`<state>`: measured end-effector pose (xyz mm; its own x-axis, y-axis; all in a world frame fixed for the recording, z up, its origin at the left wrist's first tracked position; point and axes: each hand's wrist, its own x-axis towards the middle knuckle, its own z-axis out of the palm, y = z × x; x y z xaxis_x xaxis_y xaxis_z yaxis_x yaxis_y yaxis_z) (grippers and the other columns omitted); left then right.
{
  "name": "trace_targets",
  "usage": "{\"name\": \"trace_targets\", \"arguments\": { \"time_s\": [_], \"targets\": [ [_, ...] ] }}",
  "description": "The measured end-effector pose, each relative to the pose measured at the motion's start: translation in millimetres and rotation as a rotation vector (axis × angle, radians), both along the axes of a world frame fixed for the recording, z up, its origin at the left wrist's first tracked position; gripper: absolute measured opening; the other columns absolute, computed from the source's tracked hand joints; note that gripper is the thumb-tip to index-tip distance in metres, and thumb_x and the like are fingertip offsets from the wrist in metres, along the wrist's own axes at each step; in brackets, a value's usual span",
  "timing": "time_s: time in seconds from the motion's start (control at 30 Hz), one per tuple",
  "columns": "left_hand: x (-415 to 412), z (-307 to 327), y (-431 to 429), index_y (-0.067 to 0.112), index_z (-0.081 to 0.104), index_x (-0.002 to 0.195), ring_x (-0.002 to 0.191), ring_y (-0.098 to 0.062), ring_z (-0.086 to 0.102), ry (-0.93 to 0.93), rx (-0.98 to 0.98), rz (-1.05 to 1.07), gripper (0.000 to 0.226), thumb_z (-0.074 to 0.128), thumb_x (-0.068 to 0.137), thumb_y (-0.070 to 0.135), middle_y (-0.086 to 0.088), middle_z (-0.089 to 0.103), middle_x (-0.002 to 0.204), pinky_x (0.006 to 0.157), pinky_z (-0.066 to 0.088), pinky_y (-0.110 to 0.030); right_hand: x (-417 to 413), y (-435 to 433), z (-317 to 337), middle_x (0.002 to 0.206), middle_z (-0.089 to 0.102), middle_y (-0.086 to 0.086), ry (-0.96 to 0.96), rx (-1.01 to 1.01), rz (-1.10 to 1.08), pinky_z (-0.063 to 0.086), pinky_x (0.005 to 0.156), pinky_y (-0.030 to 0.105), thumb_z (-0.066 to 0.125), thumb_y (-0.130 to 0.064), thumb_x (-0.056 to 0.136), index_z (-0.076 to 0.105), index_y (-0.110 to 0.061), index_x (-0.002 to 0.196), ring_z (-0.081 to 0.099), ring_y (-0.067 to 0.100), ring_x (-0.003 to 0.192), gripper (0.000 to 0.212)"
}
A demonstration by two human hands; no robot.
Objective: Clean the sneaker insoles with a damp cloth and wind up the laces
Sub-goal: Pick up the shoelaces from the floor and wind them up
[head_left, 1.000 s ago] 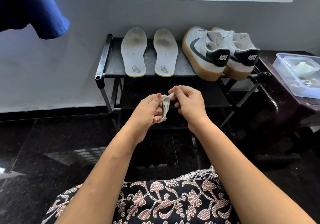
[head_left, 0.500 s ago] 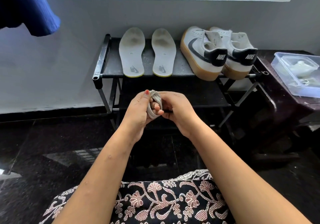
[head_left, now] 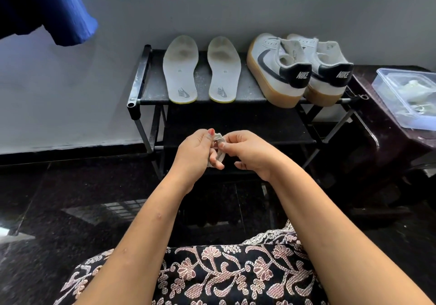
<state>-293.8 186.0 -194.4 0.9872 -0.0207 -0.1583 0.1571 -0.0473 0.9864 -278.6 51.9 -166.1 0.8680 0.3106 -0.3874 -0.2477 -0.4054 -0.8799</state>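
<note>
The rack (head_left: pixel 139 75) carries the sneakers (head_left: pixel 278 75) at its right end, the insoles (head_left: pixel 180 68) nearer its left. In front of the rack, the left hand (head_left: pixel 192 155) curls its fingers through the wound lace (head_left: pixel 218 138); the right hand (head_left: pixel 253 151) pinches its end. Light and limp, it probably unravels unless pinched across the turns.

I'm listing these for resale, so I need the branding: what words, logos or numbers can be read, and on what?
"NIKE": left sneaker's heel tab.
"NIKE": right sneaker's heel tab.
"NIKE" with swoosh, faint: heel end of left insole.
"NIKE" with swoosh, faint: heel end of right insole.
Too small or blurred to read: the tiny mark at each insole's middle; the marks on the right sneaker's tongue.
</note>
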Motion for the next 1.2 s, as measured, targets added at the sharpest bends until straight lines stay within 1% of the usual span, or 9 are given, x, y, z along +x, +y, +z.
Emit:
{"name": "trace_targets", "arguments": {
  "time_s": [0.23,0.37,0.47,0.57,0.67,0.77,0.97,1.07,1.2],
  "targets": [
    [1.0,2.8,0.5,0.014,0.061,0.089,0.051,-0.016,0.064,-0.108,0.193,-0.01,0.033,0.037,0.101,0.033,0.005,0.053,0.045,0.072,0.055,-0.034,-1.3,-1.7,2.9,0.099,0.06,-0.002,-0.004,0.003,-0.006,0.042,0.071,0.023,0.046,-0.024,0.099,0.062,-0.024,0.092,0.051,0.007,0.092,0.018],
    [0.0,6.4,0.9,0.019,0.062,0.087,0.048,-0.014,0.061,-0.078,0.076,-0.039,0.03,0.038,0.101,0.032,0.004,0.053,0.046,0.066,0.052,-0.031,-0.8,-6.1,3.6,0.1,0.061,-0.005,-0.011,0.014,0.011,0.043,0.073,0.025,0.046,-0.024,0.099,0.063,-0.025,0.094,0.052,0.007,0.096,0.017],
    [0.6,9.7,0.8,0.017,0.062,0.092,0.045,-0.011,0.058,0.019,-0.055,-0.071,0.029,0.039,0.101,0.033,0.004,0.051,0.045,0.068,0.053,-0.034,0.3,-11.3,5.6,0.094,0.059,-0.007,-0.01,0.012,0.035,0.042,0.073,0.025,0.047,-0.024,0.098,0.063,-0.026,0.092,0.05,0.006,0.089,0.016],
    [-0.8,15.5,2.7,0.013,0.06,0.097,0.041,-0.006,0.053,0.135,-0.174,-0.134,0.03,0.04,0.1,0.035,0.007,0.045,0.042,0.071,0.057,-0.035,0.4,-15.5,6.7,0.091,0.058,-0.007,0.023,0.04,0.057,0.041,0.071,0.023,0.049,-0.023,0.097,0.065,-0.022,0.1,0.048,0.004,0.086,0.016],
    [-2.1,19.4,7.7,0.011,0.059,0.1,0.04,-0.004,0.049,0.203,-0.228,-0.212,0.032,0.041,0.098,0.036,0.007,0.04,0.042,0.063,0.057,-0.029,-0.7,-19.2,6.8,0.085,0.056,-0.008,0.07,0.109,0.079,0.04,0.064,0.02,0.051,-0.02,0.096,0.065,-0.019,0.102,0.048,0.002,0.08,0.016],
    [-1.6,20.2,12.0,0.009,0.058,0.101,0.039,-0.002,0.045,0.203,-0.239,-0.253,0.033,0.041,0.098,0.038,0.008,0.038,0.042,0.064,0.057,-0.029,-2.7,-19.6,7.1,0.076,0.055,-0.008,0.138,0.213,0.083,0.04,0.058,0.017,0.051,-0.017,0.095,0.064,-0.016,0.101,0.048,0.001,0.072,0.015],
    [-2.1,17.5,7.5,0.01,0.06,0.093,0.042,-0.003,0.046,0.125,-0.284,-0.223,0.033,0.041,0.097,0.037,0.007,0.04,0.045,0.062,0.056,-0.026,-3.5,-16.7,9.5,0.08,0.058,-0.003,0.243,0.337,0.062,0.039,0.056,0.018,0.05,-0.025,0.092,0.061,-0.018,0.091,0.05,0.004,0.072,0.013],
    [-1.9,17.3,5.1,0.01,0.06,0.094,0.042,-0.003,0.047,0.095,-0.29,-0.199,0.033,0.04,0.098,0.036,0.008,0.044,0.045,0.065,0.056,-0.027,-4.8,-15.8,11.9,0.086,0.064,-0.003,0.169,0.285,0.204,0.036,0.059,0.017,0.056,-0.031,0.091,0.066,-0.018,0.098,0.056,0.003,0.08,0.017],
    [0.1,15.4,4.9,0.014,0.059,0.084,0.043,-0.002,0.043,0.064,-0.263,-0.141,0.035,0.038,0.099,0.038,0.01,0.044,0.044,0.065,0.052,-0.025,-6.9,-14.6,10.6,0.095,0.065,-0.003,-0.009,0.221,0.243,0.034,0.063,0.02,0.064,-0.022,0.089,0.066,-0.011,0.107,0.056,0.004,0.092,0.02]
  ]
}}
